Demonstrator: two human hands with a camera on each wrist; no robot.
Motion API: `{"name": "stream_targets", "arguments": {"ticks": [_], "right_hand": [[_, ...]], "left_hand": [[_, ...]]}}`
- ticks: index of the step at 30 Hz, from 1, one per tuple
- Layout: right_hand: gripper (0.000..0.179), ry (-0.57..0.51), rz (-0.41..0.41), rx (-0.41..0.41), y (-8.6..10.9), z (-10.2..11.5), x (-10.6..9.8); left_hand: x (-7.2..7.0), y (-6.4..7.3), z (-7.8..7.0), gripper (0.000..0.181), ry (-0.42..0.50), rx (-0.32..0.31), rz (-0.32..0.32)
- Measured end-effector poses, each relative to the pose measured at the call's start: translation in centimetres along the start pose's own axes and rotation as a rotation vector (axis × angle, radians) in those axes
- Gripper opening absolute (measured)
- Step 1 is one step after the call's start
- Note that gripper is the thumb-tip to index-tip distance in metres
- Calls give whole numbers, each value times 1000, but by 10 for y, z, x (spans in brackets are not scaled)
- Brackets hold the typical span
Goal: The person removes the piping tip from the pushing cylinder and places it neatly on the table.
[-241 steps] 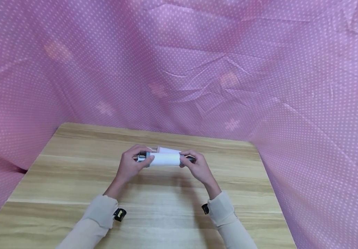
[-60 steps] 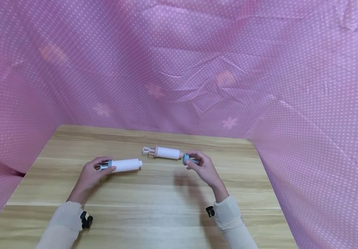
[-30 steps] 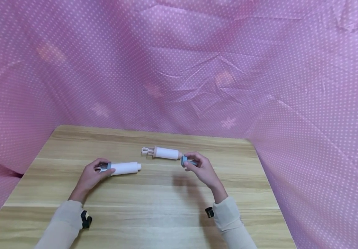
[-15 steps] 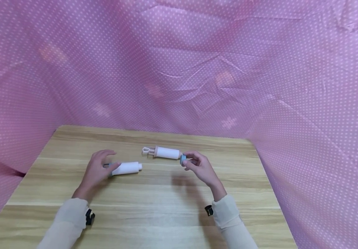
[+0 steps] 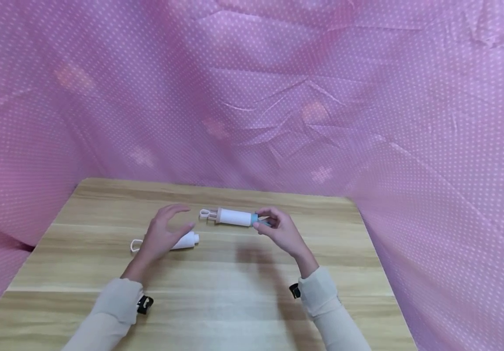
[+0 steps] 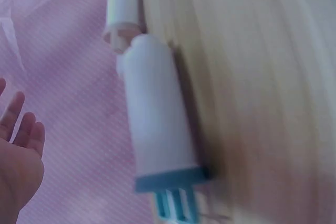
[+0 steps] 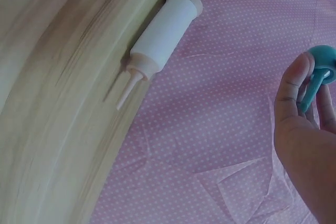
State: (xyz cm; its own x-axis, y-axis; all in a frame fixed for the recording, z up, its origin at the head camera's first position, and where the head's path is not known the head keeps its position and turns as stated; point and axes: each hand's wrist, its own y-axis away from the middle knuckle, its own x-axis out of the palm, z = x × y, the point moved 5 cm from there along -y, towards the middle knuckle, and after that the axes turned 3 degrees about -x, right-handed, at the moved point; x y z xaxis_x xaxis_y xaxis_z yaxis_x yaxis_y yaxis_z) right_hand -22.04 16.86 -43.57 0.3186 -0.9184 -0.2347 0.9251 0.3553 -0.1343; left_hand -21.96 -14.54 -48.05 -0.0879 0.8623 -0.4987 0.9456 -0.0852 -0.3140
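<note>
A blue nozzle cap (image 5: 254,220) with a thin spout is pinched between the thumb and fingers of my right hand (image 5: 284,235). In the right wrist view this nozzle cap (image 7: 319,77) is held off the table. My left hand (image 5: 159,238) hovers with spread fingers over the blue-and-white piping syringe (image 5: 186,241), partly hiding it. The left wrist view shows that syringe (image 6: 157,114) lying down, its bare white neck at one end and blue collar at the other. Behind lies a pink-and-white piping syringe (image 5: 234,217), its pink nozzle attached.
The wooden table (image 5: 217,302) carries both syringes near its middle. Pink dotted cloth (image 5: 252,97) hangs behind and at both sides of the table.
Both hands gripped the blue-and-white syringe at first; then its nozzle cap came off in my right hand. My left hand has let go of the syringe and moved right above it.
</note>
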Motion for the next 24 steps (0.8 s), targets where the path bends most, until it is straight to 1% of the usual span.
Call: {"name": "stream_targets", "arguments": {"ticks": [5,7,9,11,12,14,16,19,24], "right_hand": [[32,-35,-3,-9,7,23,9],[32,-50,-5,-7,7,24,12],[32,-53,-9,-12,5,17,14],[31,-48,-12,-5,2,9,14],[31,-43,-13,-6,1,6,13],[32,-35,-9,-13,-2,-1,14],[32,-28,0,-23,-3,2,17],[31,-26,17,-53,-6,5,23],[29,-17,45,-79,-8,8,32]], "left_hand": [[10,-3,-18,49,13,-2,42],[13,-4,-24,48,31,9,59],[18,-6,-28,45,87,8,75],[23,-7,-31,42,158,-10,93],[25,-7,-33,42,191,-22,101],[28,-8,-37,43,251,-70,116],[29,-8,-42,46,283,-111,133],[34,-8,-51,52,311,-145,167],[46,-7,-64,52,380,-141,221]]}}
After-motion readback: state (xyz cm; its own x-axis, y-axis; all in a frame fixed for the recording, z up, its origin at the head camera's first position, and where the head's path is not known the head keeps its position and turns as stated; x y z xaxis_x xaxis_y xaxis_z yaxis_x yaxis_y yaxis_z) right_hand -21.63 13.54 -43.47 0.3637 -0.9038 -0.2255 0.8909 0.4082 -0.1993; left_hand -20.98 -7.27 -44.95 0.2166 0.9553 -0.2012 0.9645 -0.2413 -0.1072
